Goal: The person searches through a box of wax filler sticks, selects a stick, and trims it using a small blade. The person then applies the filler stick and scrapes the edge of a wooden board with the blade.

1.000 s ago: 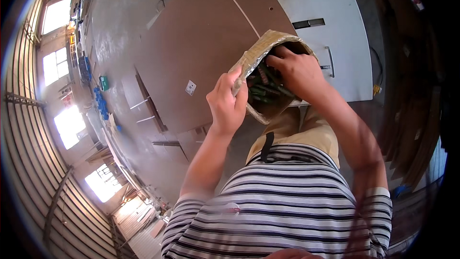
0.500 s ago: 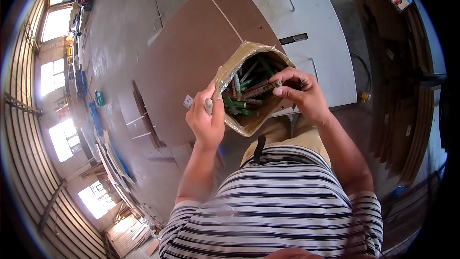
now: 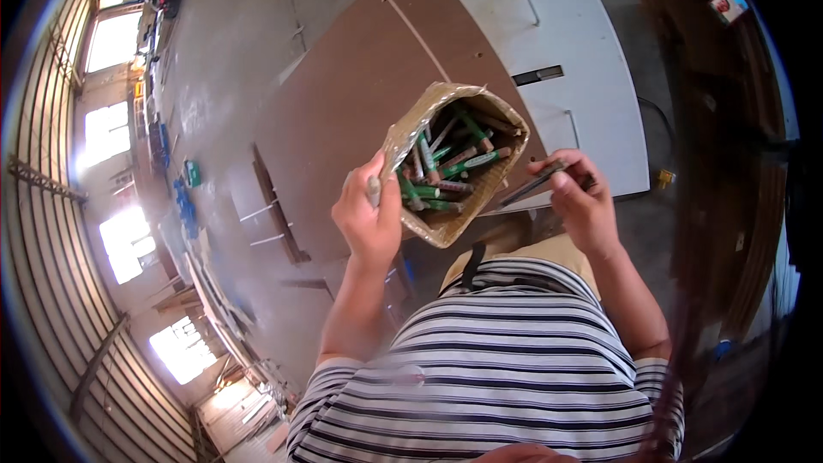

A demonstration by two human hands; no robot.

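Note:
My left hand (image 3: 367,214) is closed on the left wall of a cardboard box (image 3: 411,117) covered in shiny clear tape, which is tilted with its mouth toward me. A short pale stick (image 3: 374,191) is also held between the fingers of that hand. Inside the box lie several crayon-like sticks (image 3: 470,163) in green wrappers, with brown or reddish ends. Just right of the box, clear of its rim, my right hand (image 3: 585,201) is closed on a slim dark tool (image 3: 533,185) pointing down-left. Its exact kind cannot be made out.
Under the box lies a large brown panel (image 3: 343,94). A white panel with metal handles (image 3: 583,51) lies to its right. Long brown boards (image 3: 677,0) stand along the right side. Near the left a narrow strip of boards (image 3: 273,206) lies on the floor.
My right hand has drawn out of the box to the right. The brown stick it pinched is no longer in its fingers; the dark tool now shows extended. The left hand still grips the box.

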